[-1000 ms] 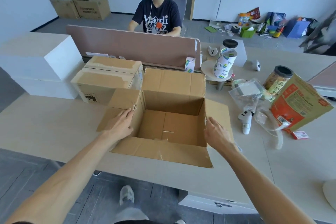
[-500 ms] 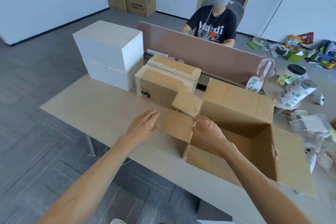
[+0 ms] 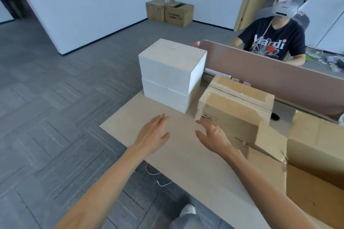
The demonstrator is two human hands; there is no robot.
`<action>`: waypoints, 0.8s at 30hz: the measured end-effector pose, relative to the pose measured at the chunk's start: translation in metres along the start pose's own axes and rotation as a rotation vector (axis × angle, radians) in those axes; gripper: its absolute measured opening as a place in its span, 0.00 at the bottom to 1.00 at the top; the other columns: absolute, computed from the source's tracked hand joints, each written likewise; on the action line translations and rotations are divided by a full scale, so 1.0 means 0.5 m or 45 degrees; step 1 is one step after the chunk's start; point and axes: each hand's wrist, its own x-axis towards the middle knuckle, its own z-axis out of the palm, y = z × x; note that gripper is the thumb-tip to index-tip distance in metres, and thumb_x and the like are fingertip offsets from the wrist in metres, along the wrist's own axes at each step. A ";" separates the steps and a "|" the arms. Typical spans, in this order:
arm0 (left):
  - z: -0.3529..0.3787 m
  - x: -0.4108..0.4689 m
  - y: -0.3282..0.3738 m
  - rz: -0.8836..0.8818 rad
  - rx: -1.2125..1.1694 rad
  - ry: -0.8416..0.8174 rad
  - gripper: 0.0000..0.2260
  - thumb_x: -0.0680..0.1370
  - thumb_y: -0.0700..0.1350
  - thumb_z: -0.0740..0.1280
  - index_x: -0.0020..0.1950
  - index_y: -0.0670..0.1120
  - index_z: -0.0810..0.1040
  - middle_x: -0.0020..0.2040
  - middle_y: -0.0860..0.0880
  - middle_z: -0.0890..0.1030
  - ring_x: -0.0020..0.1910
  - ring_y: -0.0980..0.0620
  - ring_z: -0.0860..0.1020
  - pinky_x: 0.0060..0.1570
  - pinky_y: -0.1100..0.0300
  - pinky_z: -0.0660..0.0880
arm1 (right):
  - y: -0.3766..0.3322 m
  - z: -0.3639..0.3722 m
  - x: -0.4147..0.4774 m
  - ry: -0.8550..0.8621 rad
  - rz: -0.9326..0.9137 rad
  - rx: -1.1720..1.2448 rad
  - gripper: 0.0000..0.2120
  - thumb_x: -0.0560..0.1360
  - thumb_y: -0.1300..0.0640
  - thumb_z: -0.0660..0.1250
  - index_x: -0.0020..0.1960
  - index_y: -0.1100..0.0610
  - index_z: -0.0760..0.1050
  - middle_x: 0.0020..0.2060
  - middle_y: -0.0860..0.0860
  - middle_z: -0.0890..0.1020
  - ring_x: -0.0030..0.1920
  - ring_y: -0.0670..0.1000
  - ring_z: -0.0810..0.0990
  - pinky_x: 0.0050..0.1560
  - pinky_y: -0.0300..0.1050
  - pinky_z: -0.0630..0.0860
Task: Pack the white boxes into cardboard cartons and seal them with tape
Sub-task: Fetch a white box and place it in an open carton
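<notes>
Both hands are empty and spread: the left hand [image 3: 154, 134] and the right hand [image 3: 214, 137] hover side by side over the table [image 3: 182, 156], fingers loosely extended and directed toward the stack of white boxes (contact with the table surface cannot be confirmed); the stack stands at the far left corner of the table, the upper white box [image 3: 171, 65] resting squarely on the lower white box [image 3: 167, 96], neither yet packed; just beside the stack, to its right, sits a taped carton [image 3: 234, 106], its top flaps closed under strips of brown tape, which suggests one unit is already finished, though its contents are hidden; the open carton [image 3: 312, 156] occupies the right edge of the view with one flap [image 3: 270, 143] raised, and only part of its interior shows, so whether it holds anything cannot be determined; no tape roll appears in view; status assessment: the task is partly complete, with at least two white boxes to transfer into the open carton, the flaps to fold shut, and the seam to tape; the likely current step is a reach for the upper white box; behind the desk divider [image 3: 270, 72] a seated person in a dark T-shirt [image 3: 273, 42] faces the table, and two further cartons [image 3: 169, 12] stand on the floor by the wall.
</notes>
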 end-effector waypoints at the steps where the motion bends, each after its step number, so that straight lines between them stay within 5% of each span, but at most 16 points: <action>1: -0.014 0.014 -0.024 -0.021 0.014 -0.003 0.28 0.81 0.51 0.61 0.78 0.45 0.57 0.79 0.47 0.57 0.77 0.50 0.58 0.71 0.56 0.60 | -0.019 0.008 0.031 -0.001 -0.025 0.020 0.24 0.80 0.52 0.63 0.74 0.53 0.67 0.74 0.51 0.68 0.72 0.53 0.68 0.69 0.47 0.64; 9: -0.116 0.164 -0.202 -0.215 -0.124 0.144 0.29 0.79 0.46 0.65 0.78 0.50 0.56 0.77 0.52 0.61 0.74 0.52 0.61 0.64 0.54 0.68 | -0.111 0.020 0.268 0.342 -0.062 0.293 0.35 0.80 0.55 0.65 0.80 0.55 0.50 0.77 0.55 0.59 0.74 0.53 0.63 0.66 0.49 0.67; 12: -0.119 0.238 -0.260 -0.297 -0.224 0.169 0.31 0.79 0.46 0.66 0.78 0.50 0.55 0.77 0.52 0.61 0.74 0.52 0.62 0.66 0.52 0.68 | -0.113 0.020 0.328 0.448 0.023 0.347 0.38 0.79 0.56 0.66 0.80 0.57 0.47 0.79 0.54 0.53 0.69 0.47 0.60 0.65 0.50 0.67; 14: -0.116 0.290 -0.292 -0.386 -0.363 0.165 0.33 0.78 0.47 0.67 0.79 0.49 0.54 0.78 0.52 0.59 0.75 0.52 0.60 0.70 0.51 0.64 | -0.102 0.028 0.363 0.456 0.109 0.363 0.40 0.78 0.55 0.67 0.80 0.57 0.45 0.79 0.54 0.52 0.75 0.50 0.57 0.68 0.51 0.65; 19: -0.103 0.422 -0.398 -0.461 -0.599 0.036 0.44 0.75 0.52 0.73 0.80 0.48 0.46 0.80 0.51 0.52 0.78 0.52 0.55 0.74 0.48 0.59 | -0.079 0.046 0.436 0.471 0.239 0.452 0.41 0.77 0.51 0.70 0.80 0.56 0.49 0.78 0.53 0.57 0.77 0.53 0.60 0.73 0.53 0.63; 24: -0.111 0.526 -0.480 -0.327 -0.911 0.061 0.43 0.73 0.44 0.76 0.79 0.51 0.53 0.72 0.59 0.67 0.70 0.62 0.66 0.72 0.52 0.62 | -0.083 0.053 0.473 0.588 0.337 0.450 0.40 0.75 0.53 0.72 0.80 0.50 0.53 0.76 0.49 0.63 0.75 0.51 0.61 0.72 0.55 0.65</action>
